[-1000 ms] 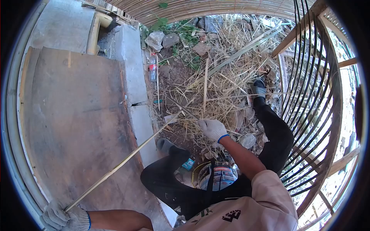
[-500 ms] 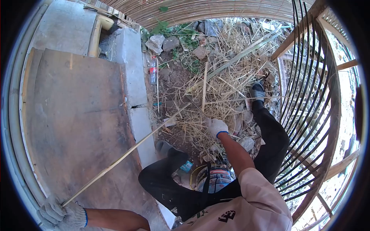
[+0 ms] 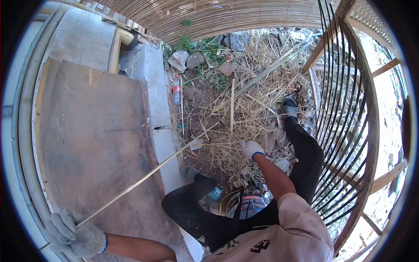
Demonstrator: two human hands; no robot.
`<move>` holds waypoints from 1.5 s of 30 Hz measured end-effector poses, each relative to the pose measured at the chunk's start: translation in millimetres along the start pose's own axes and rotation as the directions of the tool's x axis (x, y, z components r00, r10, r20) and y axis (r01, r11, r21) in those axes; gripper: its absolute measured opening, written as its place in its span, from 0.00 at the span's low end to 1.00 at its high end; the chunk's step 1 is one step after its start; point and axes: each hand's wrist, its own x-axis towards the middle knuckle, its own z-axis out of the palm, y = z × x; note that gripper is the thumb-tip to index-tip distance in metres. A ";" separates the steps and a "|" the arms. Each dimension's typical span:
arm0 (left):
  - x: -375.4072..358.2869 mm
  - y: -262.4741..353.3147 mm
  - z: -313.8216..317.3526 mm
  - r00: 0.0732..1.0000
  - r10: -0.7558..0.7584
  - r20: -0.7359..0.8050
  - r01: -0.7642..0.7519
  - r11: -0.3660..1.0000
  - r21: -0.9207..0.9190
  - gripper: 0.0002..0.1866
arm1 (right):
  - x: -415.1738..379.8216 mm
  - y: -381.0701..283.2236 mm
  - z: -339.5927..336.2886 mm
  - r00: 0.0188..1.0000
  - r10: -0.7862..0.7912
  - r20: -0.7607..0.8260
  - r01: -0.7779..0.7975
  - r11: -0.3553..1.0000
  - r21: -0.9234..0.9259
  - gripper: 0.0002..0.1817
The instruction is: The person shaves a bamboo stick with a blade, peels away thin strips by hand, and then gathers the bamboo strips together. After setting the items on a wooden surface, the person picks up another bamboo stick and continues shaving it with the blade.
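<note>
The left hand (image 3: 74, 236) is clamped on the near end of a long bamboo strip (image 3: 139, 181); the right hand (image 3: 250, 149), well apart, reaches into the straw pile (image 3: 244, 109), its grip hidden.

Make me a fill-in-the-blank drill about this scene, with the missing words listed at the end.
1. The left hand grips one end of a long thin bamboo ____.
2. The right hand reaches down into a heap of dry ____ on the ground.
3. Both hands wear pale work ____.
4. A plastic bottle lies beside the concrete ____ that edges the wooden board.

Missing words: strip; straw; gloves; curb
</note>
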 end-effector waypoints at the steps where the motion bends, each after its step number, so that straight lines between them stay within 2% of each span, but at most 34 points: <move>1: -1.3 -6.9 10.3 0.955 0.194 -0.224 -0.112 0.936 0.334 0.20 | -3.5 -3.4 -5.0 1.000 -0.010 -0.017 0.010 1.000 -0.003 0.44; 2: -2.4 -6.5 15.2 0.827 0.430 -0.361 -0.114 0.758 0.642 0.20 | -11.2 -6.3 -5.5 1.000 -0.019 -0.016 0.019 1.000 0.017 0.45; 3: -6.7 -1.1 12.1 0.822 0.440 -0.361 -0.126 0.759 0.638 0.20 | -19.5 -9.6 -4.4 0.999 -0.028 -0.014 0.029 0.999 0.036 0.45; 4: -13.9 3.2 5.5 0.933 0.238 -0.269 -0.134 0.925 0.355 0.22 | -32.6 -15.7 -6.6 0.999 -0.034 -0.027 0.036 0.997 0.070 0.46; 5: -21.7 8.0 -0.9 0.993 0.067 -0.098 -0.063 0.997 0.046 0.24 | -45.0 -23.3 -6.5 0.998 -0.045 -0.036 0.048 0.997 0.065 0.46; 6: -29.0 13.0 -6.1 0.992 0.080 -0.099 -0.076 0.996 0.044 0.24 | -56.6 -31.5 -5.5 0.992 -0.120 -0.047 0.124 0.988 0.093 0.46; 7: -36.4 17.2 -10.1 0.998 0.030 -0.048 -0.030 1.000 -0.002 0.25 | -65.4 -40.5 -5.8 0.979 -0.194 -0.060 0.200 0.972 0.120 0.46; 8: -42.8 21.7 -13.8 1.000 -0.020 0.005 0.020 0.999 -0.041 0.26 | -71.9 -50.8 -6.7 0.969 -0.246 -0.012 0.246 0.967 0.063 0.40; 9: -48.3 24.8 -13.5 1.000 -0.011 0.003 0.011 0.999 -0.039 0.26 | -87.1 -65.7 -10.8 0.967 -0.254 -0.013 0.254 0.965 0.057 0.40; 11: -58.3 29.9 -10.8 0.999 -0.027 0.032 0.028 0.999 -0.037 0.25 | -133.9 -103.1 -28.2 0.876 -0.474 -0.087 0.481 0.872 0.093 0.34; 12: -61.4 32.5 -11.3 0.999 -0.020 0.030 0.021 0.999 -0.031 0.25 | -152.3 -120.0 -36.3 0.873 -0.482 -0.082 0.488 0.868 0.089 0.34; 14: -65.9 35.6 -12.8 0.999 0.002 -0.052 0.000 0.998 0.055 0.26 | -186.5 -151.6 -53.7 0.789 -0.610 0.072 0.605 0.792 0.074 0.28; 15: -65.6 35.6 -15.4 0.999 0.003 -0.051 0.000 0.998 0.064 0.26 | -205.0 -165.1 -63.3 0.786 -0.614 0.078 0.609 0.789 0.079 0.28; 17: -62.0 33.8 -20.0 0.995 0.033 -0.090 -0.023 0.994 0.109 0.24 | -240.5 -186.4 -79.9 0.624 -0.772 0.120 0.766 0.635 0.100 0.25; 18: -61.0 32.4 -19.2 0.996 0.029 -0.087 -0.019 0.993 0.120 0.24 | -255.3 -192.7 -85.0 0.621 -0.774 0.125 0.766 0.633 0.110 0.25; 20: -57.8 29.7 -17.3 0.994 0.059 -0.090 -0.045 0.987 0.156 0.24 | -277.3 -201.1 -91.6 0.484 -0.873 0.057 0.869 0.488 0.089 0.23; 24: -52.4 24.2 -6.8 0.998 0.045 -0.043 -0.039 0.989 0.143 0.24 | -285.7 -199.7 -93.3 0.526 -0.847 0.083 0.844 0.531 0.073 0.22; 26: -50.6 22.6 -1.3 0.996 0.055 -0.077 -0.039 0.981 0.191 0.25 | -267.2 -189.1 -87.7 0.648 -0.758 0.078 0.746 0.652 0.134 0.22; 27: -49.4 22.3 2.0 0.996 0.049 -0.078 -0.033 0.981 0.191 0.25 | -251.4 -178.1 -77.8 0.629 -0.777 -0.015 0.771 0.621 0.142 0.24; 29: -47.6 19.8 7.7 0.985 0.064 -0.161 -0.027 0.974 0.223 0.25 | -232.8 -169.0 -82.8 0.747 -0.661 0.069 0.653 0.750 0.109 0.25; 30: -47.1 19.1 7.5 0.985 0.058 -0.164 -0.021 0.975 0.220 0.25 | -222.4 -162.3 -79.7 0.752 -0.655 0.069 0.647 0.754 0.109 0.25; 32: -43.2 19.4 4.2 0.996 0.022 -0.089 -0.008 0.989 0.149 0.25 | -197.9 -148.9 -68.3 0.792 -0.610 -0.028 0.610 0.786 0.104 0.29; 36: -36.4 15.1 1.9 1.000 -0.008 -0.017 0.010 0.992 0.127 0.25 | -158.2 -128.2 -56.5 0.854 -0.520 -0.024 0.521 0.852 0.048 0.31; 42: -27.8 11.9 6.0 0.999 -0.012 -0.044 0.018 0.992 0.122 0.24 | -112.0 -101.6 -43.8 0.854 -0.516 -0.062 0.519 0.854 0.032 0.28; 45: -22.7 10.7 1.5 0.999 -0.040 0.035 0.036 0.994 0.108 0.23 | -105.4 -102.6 -45.7 0.877 -0.478 -0.045 0.480 0.876 0.042 0.29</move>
